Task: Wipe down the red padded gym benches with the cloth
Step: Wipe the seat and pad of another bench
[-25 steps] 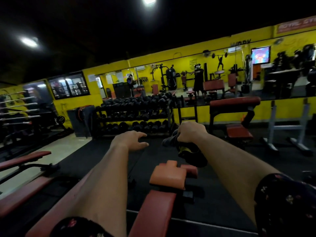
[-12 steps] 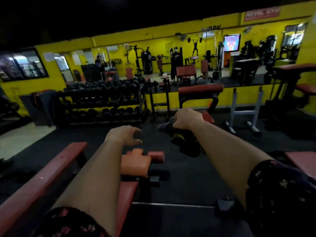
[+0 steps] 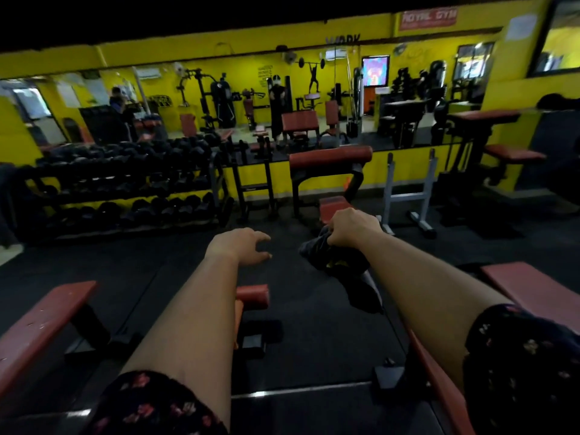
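Note:
My right hand (image 3: 353,229) grips a dark cloth with a yellow patch (image 3: 340,265), which hangs down over the black floor. My left hand (image 3: 240,246) is stretched forward with relaxed, slightly curled fingers and holds nothing. A red padded flat bench (image 3: 37,324) lies at the lower left. Under my left forearm shows part of a red padded bench end (image 3: 252,296). Another red bench (image 3: 530,293) is at the lower right. Ahead stands a red padded preacher bench (image 3: 329,155) with its seat (image 3: 332,205) just beyond my right hand.
A dumbbell rack (image 3: 125,186) fills the left back. A grey squat stand (image 3: 408,196) stands right of the preacher bench. A long wall mirror (image 3: 251,105) on the yellow wall reflects machines. A dark frame with red pads (image 3: 489,146) stands at the far right. Black rubber floor (image 3: 314,340) lies between benches.
The view has swung right and forward: the benches slid left in the frame and a bench on the right came into view. Both hands keep their pose, the right still gripping the cloth.

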Demonstrator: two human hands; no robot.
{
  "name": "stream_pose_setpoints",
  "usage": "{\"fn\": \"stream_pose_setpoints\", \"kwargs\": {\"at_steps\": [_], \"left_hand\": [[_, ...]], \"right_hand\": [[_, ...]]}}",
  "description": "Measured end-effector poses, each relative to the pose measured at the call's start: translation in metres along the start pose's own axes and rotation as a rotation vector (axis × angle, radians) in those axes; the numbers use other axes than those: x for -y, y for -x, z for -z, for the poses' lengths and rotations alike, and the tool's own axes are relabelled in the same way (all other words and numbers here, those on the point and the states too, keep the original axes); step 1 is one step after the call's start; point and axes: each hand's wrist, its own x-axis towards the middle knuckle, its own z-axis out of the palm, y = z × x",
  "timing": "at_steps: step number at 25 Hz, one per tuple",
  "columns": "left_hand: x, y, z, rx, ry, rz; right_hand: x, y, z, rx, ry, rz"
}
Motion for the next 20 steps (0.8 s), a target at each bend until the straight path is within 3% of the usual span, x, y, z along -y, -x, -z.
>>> {"fn": "stream_pose_setpoints", "kwargs": {"at_steps": [11,20], "left_hand": [[0.078,-0.194,-0.008,0.056,-0.017,-0.105],[0.043,-0.341,-0.034,0.117,-0.037,-0.217]], "right_hand": [[0.034,-0.18,-0.045,-0.018,-0.027,-0.114],[-0.022,-0.303,-0.07,0.0,-0.038,-0.22]]}}
